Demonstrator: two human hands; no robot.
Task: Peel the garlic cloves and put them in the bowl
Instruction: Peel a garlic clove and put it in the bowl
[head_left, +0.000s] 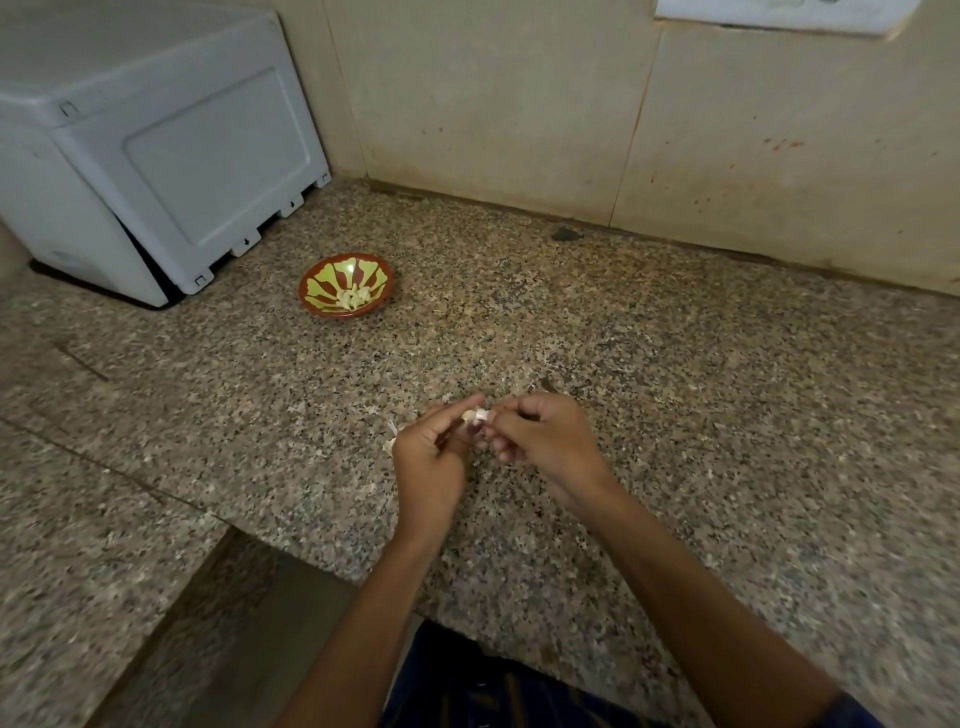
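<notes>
**Inspector:** Speckled granite counter (623, 338), tiled wall corner behind. State of the grip?

**Assistant:** Both hands work one garlic clove (475, 415), raised just above the counter. Left hand (428, 457) pinches it; right hand (540, 441) pinches its skin from the other side.

**Inspector:** Recommended method?

**Assistant:** In my judgement: steady with the left, strip skin away with the right, drop scraps near the peel (390, 439) beside the left hand.

**Inspector:** Surroundings?

**Assistant:** Painted bowl (318, 300) sits well apart, rear left, holding peeled cloves (354, 297). Grey appliance (156, 156) stands near it.
</notes>
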